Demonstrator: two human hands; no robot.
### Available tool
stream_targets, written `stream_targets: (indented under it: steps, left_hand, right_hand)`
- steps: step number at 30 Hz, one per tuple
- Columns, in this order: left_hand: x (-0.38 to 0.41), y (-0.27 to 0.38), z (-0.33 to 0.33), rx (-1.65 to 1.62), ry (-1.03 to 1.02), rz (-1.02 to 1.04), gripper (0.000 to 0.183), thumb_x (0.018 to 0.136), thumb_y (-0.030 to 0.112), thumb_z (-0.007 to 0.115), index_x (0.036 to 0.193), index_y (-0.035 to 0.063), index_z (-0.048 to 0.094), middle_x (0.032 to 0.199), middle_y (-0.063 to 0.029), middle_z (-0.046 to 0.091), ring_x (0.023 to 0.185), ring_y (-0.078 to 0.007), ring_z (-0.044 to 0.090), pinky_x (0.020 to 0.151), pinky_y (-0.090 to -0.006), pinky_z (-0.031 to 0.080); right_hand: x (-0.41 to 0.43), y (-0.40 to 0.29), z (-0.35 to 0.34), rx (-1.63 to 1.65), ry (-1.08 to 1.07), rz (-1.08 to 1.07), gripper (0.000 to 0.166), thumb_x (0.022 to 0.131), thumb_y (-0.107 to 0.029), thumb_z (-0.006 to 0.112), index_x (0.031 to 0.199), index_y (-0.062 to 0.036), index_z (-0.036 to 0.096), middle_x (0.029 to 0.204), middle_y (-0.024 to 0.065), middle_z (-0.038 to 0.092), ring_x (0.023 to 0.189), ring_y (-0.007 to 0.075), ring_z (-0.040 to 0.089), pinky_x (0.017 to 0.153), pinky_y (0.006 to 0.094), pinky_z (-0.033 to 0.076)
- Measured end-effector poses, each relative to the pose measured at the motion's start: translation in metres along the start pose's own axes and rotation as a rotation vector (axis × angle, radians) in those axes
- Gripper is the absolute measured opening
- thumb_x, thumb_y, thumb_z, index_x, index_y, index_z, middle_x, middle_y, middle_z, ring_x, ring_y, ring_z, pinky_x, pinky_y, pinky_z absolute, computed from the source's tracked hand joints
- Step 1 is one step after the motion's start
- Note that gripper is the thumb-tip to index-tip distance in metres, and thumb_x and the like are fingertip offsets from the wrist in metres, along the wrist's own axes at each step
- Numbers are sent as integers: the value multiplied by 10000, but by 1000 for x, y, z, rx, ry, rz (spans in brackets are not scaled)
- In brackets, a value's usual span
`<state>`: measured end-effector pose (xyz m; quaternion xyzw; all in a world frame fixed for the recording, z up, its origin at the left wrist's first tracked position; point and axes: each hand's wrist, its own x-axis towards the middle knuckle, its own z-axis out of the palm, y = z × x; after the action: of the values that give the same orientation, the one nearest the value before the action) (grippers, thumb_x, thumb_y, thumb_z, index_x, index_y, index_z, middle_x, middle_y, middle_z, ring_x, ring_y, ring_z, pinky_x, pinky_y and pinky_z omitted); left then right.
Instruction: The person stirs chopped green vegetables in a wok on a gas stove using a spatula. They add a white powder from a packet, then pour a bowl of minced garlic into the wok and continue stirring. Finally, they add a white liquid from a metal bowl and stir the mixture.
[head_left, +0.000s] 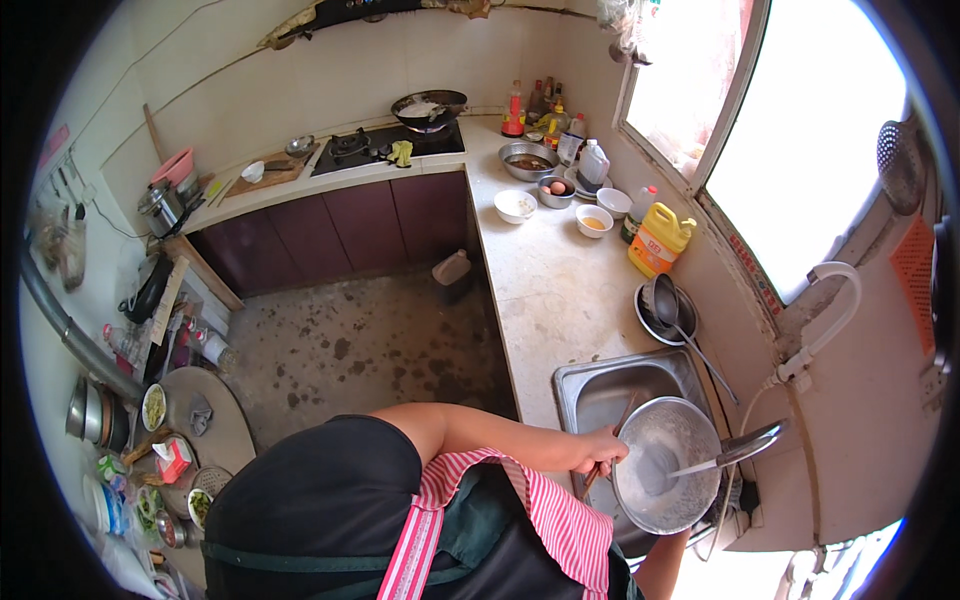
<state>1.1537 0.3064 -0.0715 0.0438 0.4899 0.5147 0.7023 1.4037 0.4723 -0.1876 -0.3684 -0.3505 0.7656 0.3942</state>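
Observation:
My left hand closes around a pair of wooden chopsticks at the near rim of a metal bowl. The bowl is held tilted above the stainless steel sink. Whitish residue coats its inner wall. Water runs into it from a metal faucet, and cloudy liquid pools at the bottom. My right forearm reaches up beneath the bowl, which hides the right hand.
A ladle rests in bowls beside the sink. Along the counter stand a yellow jug, small white bowls and a bowl of eggs. A wok with white contents sits over a lit burner. Dishes crowd a round table.

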Motion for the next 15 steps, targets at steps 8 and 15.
stream_targets:
  steps: [8,15]
  left_hand:
    - [0,-1,3,-27,0,30,452,625,-64,488,1031,106,383,600,-21,338,401,-81,268,349,-219,241]
    - [6,3,-12,-56,-67,28,392,677,-58,509,1022,106,423,655,-19,413,395,-74,298,320,-224,236]
  right_hand:
    - [-2,2,-6,-1,-18,9,359,892,-231,395,1185,-37,469,1070,111,560,974,236,535,864,347,432]
    - [13,5,-2,59,-85,51,357,895,-236,388,1178,-36,476,1068,109,562,970,237,538,864,348,432]
